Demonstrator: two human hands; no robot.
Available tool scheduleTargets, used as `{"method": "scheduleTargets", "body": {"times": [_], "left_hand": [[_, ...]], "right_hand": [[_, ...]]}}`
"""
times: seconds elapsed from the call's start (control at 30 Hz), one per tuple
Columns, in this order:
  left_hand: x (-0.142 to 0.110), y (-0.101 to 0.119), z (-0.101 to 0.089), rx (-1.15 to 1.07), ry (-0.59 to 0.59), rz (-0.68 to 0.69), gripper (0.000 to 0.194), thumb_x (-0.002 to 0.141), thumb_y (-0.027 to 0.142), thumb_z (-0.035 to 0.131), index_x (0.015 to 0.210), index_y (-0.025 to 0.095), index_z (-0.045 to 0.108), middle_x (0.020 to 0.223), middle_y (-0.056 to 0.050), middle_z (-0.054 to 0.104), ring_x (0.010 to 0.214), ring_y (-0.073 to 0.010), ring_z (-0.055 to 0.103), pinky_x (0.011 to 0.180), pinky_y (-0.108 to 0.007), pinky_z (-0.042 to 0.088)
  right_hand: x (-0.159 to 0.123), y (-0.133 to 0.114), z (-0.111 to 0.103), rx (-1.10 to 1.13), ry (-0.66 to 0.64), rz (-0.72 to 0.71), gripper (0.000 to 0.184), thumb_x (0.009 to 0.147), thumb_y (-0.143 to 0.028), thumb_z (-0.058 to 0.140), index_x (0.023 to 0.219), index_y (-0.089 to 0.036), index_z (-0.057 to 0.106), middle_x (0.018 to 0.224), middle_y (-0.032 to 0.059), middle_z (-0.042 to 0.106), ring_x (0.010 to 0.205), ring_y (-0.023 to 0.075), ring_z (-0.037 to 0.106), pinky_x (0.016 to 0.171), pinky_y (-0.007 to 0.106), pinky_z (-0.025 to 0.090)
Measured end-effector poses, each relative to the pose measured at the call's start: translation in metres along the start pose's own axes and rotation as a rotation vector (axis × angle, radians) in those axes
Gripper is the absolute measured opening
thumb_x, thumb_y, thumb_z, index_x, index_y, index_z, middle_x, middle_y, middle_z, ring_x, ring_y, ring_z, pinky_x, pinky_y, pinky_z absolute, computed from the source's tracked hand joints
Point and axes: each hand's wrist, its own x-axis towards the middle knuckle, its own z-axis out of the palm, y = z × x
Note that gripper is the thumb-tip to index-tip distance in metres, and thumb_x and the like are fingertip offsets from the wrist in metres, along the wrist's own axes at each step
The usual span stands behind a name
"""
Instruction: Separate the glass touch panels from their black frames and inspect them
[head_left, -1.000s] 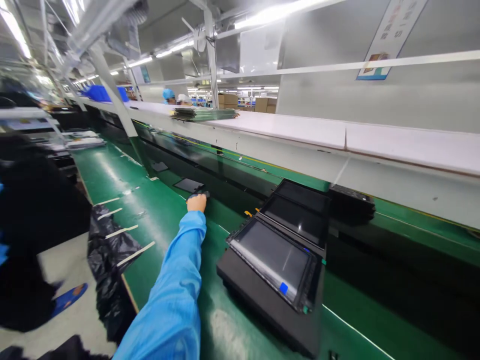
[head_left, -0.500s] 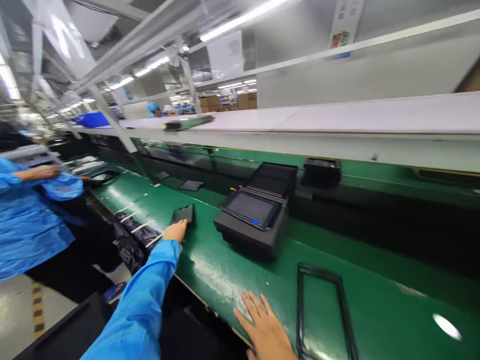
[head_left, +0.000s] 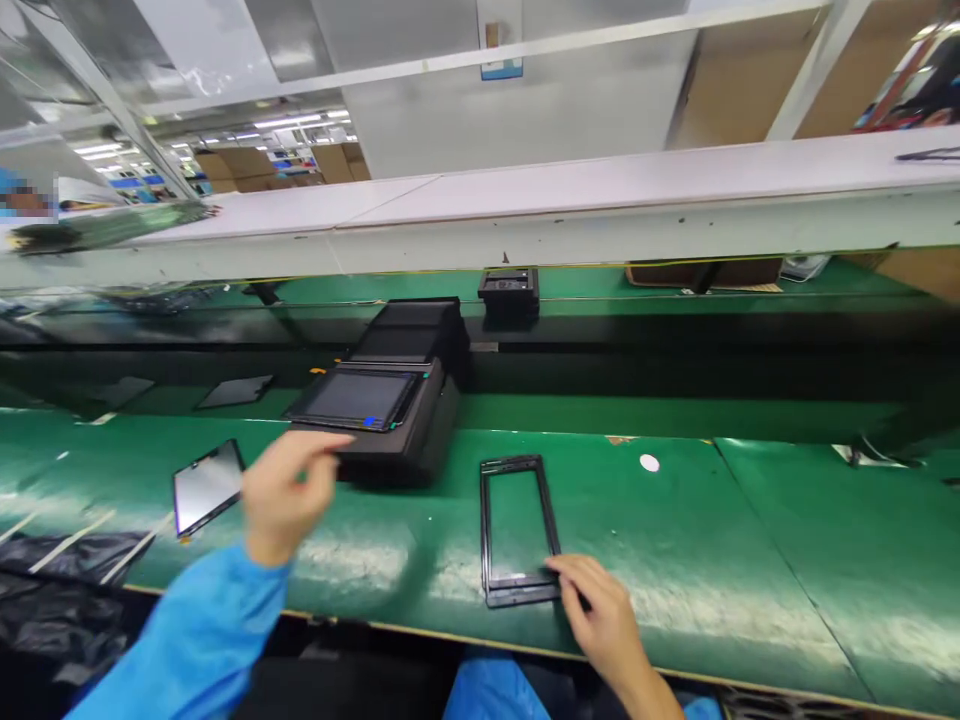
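The hands are apart: the right hand [head_left: 600,612] touches the black frame [head_left: 521,598] at its fingertips, grip unclear; the left hand [head_left: 287,495], loosely curled, looks empty. Handling the frame seems underway; lifting calls for a firm pinch.

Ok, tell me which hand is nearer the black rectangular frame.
Right. The right hand is at the lower right corner of the frame; the left hand is well off to its left, near the black block.
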Motion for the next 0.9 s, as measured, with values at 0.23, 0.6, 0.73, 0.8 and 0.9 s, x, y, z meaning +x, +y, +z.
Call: {"method": "scheduleTargets", "body": {"times": [0.23,0.6,0.73,0.8,0.9], "left_hand": [[-0.021,0.101,0.147,0.060,-0.629,-0.190,0.029,0.098,0.027,0.068,0.124,0.016,0.073,0.105,-0.009,0.077,0.095,-0.0234,0.075,0.091,-0.040,0.059],[-0.002,0.091,0.168,-0.255,-0.656,-0.553,0.030,0.102,0.035,0.066,0.123,0.015,0.067,0.102,-0.005,0.072,0.082,-0.0176,0.071,0.075,-0.036,0.062],[0.002,0.081,0.162,-0.486,-0.642,-0.637,0.042,0.094,0.042,0.069,0.126,0.016,0.067,0.079,0.001,0.064,0.060,-0.0142,0.067,0.049,-0.023,0.054],[0.004,0.081,0.159,-0.576,-0.621,-0.659,0.052,0.086,0.049,0.073,0.125,0.017,0.068,0.076,0.001,0.062,0.060,-0.0151,0.067,0.046,-0.022,0.053],[0.007,0.088,0.158,-0.662,-0.606,-0.673,0.059,0.076,0.055,0.078,0.121,0.017,0.072,0.072,0.000,0.063,0.060,-0.0161,0.067,0.049,-0.024,0.055]], "right_hand": [[-0.007,0.042,-0.029,0.015,0.069,0.211,0.031,0.103,-0.031,0.053,0.105,-0.022,0.082,0.103,0.0102,0.084,0.096,0.0259,0.081,0.085,0.035,0.066],[-0.006,0.044,-0.027,0.173,0.009,0.267,0.033,0.103,-0.035,0.052,0.103,-0.025,0.083,0.096,0.0092,0.083,0.092,0.0254,0.079,0.084,0.033,0.063],[-0.003,0.041,-0.026,0.200,0.011,0.285,0.031,0.102,-0.031,0.052,0.102,-0.025,0.082,0.093,0.0084,0.082,0.090,0.0248,0.078,0.082,0.033,0.061],[-0.002,0.039,-0.025,0.205,0.012,0.297,0.031,0.102,-0.029,0.050,0.102,-0.024,0.081,0.093,0.0083,0.082,0.090,0.0246,0.077,0.083,0.033,0.060],[0.002,0.036,-0.022,0.199,0.019,0.318,0.033,0.102,-0.026,0.048,0.101,-0.023,0.081,0.091,0.0084,0.081,0.089,0.0242,0.077,0.082,0.034,0.058]]}}
